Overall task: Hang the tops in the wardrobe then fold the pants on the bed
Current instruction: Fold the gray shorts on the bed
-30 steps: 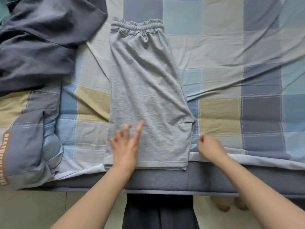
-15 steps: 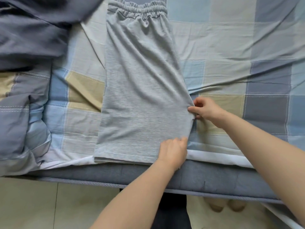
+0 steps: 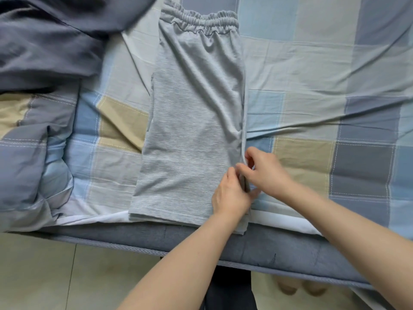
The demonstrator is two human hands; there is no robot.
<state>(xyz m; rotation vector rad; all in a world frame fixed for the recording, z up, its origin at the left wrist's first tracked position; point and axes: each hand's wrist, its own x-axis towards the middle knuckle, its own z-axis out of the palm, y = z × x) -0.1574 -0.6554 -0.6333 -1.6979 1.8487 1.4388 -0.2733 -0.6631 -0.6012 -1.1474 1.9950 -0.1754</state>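
I am working on the light grey jersey shorts with the gathered elastic waistband (image 3: 196,121), which are lying lengthwise on the bed, already doubled leg over leg, waistband at the far end and hems hanging just at the near edge of the mattress. My left hand (image 3: 231,193) is lying on the lower right part of the shorts with its fingers curled at the fabric's right edge, and my right hand (image 3: 266,171) is coming in from the bed side with thumb and fingers pinching that same edge; the two hands are touching each other there, both clamped on the cloth. I am holding it this way, I judge, because the crotch point is sticking out past the straight side line, and tucking it in is giving me a clean rectangle before I fold hem towards waistband. The checked bedsheet in blue, grey and tan squares (image 3: 335,104) is wrinkling towards my grip, so I am judging that the soft knit may drag and bunch if I pull too hard. A rumpled dark blue-grey garment (image 3: 44,41) is lying at the far left, well apart from the shorts, and a matching checked quilt (image 3: 26,157) is bunched at the left edge.
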